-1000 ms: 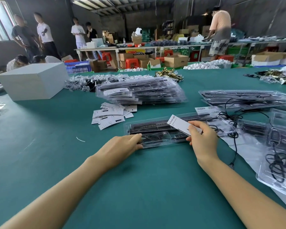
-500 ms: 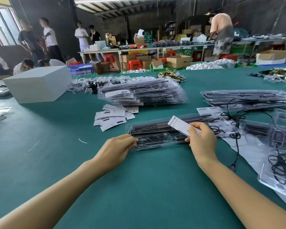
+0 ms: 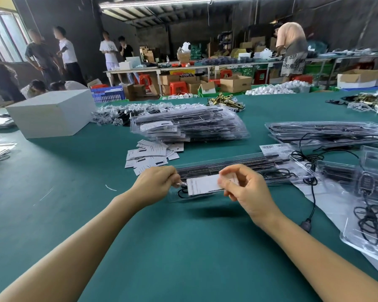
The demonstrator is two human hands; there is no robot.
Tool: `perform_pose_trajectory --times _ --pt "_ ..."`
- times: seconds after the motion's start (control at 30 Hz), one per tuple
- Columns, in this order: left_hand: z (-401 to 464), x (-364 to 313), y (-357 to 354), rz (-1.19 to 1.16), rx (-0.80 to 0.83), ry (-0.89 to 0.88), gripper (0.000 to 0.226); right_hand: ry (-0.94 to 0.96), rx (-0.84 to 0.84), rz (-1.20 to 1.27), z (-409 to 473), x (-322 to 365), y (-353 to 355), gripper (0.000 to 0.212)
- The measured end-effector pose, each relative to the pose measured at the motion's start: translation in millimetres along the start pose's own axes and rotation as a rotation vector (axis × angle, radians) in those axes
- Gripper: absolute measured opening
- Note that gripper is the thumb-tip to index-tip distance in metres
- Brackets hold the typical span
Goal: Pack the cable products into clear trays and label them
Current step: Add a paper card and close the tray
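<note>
Across a wide table (image 3: 52,214) covered in matte teal felt: a plain white rectangular box (image 3: 50,113) far left, a slumped stack of glossy clear packed trays (image 3: 190,126) at centre, a flatter stack of trays (image 3: 327,131) to the right. Nearer, a scatter of small white paper label cards (image 3: 151,156), loose and overlapping. At front centre, one long clear plastic tray (image 3: 244,168) with black cable inside, near end lifted off the felt. Left hand (image 3: 155,185) curled, fingertips pinching the tray's left end. Right hand (image 3: 247,190) with thumb and forefinger pinching a white rectangular label card (image 3: 202,184) over the tray, remaining fingers loosely bent; blurred.
</note>
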State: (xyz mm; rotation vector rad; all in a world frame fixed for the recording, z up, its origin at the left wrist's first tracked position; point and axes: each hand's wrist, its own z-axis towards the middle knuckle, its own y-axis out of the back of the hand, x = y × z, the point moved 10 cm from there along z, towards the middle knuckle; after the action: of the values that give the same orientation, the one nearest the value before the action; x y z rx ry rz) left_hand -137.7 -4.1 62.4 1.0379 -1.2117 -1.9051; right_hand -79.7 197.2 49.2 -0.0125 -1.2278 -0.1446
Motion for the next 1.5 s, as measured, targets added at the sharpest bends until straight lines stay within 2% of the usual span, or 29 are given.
perform_pose_trajectory --times 0.07,0.23,0.3,0.43,0.57,0.67,0.73,0.8,0.87,0.93,1.0,1.07,1.17,1.23,1.33,1.43,1.5 --pt "1 -1 0 0.0 0.023 0.006 0.024 0.023 0.104 -0.122 -2 -1 -12 0.016" --pt "-3 -2 1 -0.009 0.005 -0.004 0.024 0.055 0.166 -0.493 -9 -4 -29 0.021" --pt "-5 -3 3 -0.036 -0.046 -0.01 0.024 0.06 0.162 -0.573 -13 -3 -35 0.026" --pt "-16 -7 1 0.022 -0.153 -0.008 0.023 0.216 0.115 -0.793 -20 9 -45 0.038" --pt "-37 -17 2 0.103 -0.313 -0.048 0.033 0.155 0.139 -0.868 -12 0 -46 0.031" --pt "-45 -32 12 0.128 -0.421 -0.148 0.041 0.278 0.059 -0.99 -13 17 -46 0.02" --pt "-46 -37 13 0.118 -0.431 -0.18 0.038 0.416 0.013 -1.073 -19 32 -52 0.009" --pt "-46 -38 14 0.11 -0.435 -0.193 0.036 0.514 -0.061 -1.107 -23 43 -54 0.008" --pt "-47 -41 13 0.1 -0.421 -0.202 0.032 0.536 -0.076 -1.1 -23 45 -55 0.013" --pt "-51 -43 18 0.127 -0.431 -0.185 0.017 0.531 -0.089 -1.096 -23 43 -55 0.018" --pt "-57 -44 28 0.218 -0.47 -0.098 0.017 0.522 -0.093 -1.074 -23 41 -54 0.018" --pt "-63 -57 28 0.364 -0.424 -0.071 0.025 0.511 -0.098 -1.024 -22 41 -51 0.015" --pt "-69 -81 2 0.505 -0.219 -0.096 0.033 0.51 -0.116 -0.983 -21 42 -49 0.013" --pt "-72 -88 -11 0.541 -0.127 -0.043 0.034 0.497 -0.125 -0.946 -20 40 -47 0.012" --pt "-74 -93 -17 0.559 -0.085 0.027 0.035 0.478 -0.134 -0.931 -18 37 -44 0.01" --pt "-75 -95 -25 0.576 -0.063 0.023 0.029 0.481 -0.149 -0.923 -18 37 -43 0.009" --pt "-75 -90 -32 0.564 -0.049 0.033 0.041 0.487 -0.155 -0.91 -18 37 -42 0.007"
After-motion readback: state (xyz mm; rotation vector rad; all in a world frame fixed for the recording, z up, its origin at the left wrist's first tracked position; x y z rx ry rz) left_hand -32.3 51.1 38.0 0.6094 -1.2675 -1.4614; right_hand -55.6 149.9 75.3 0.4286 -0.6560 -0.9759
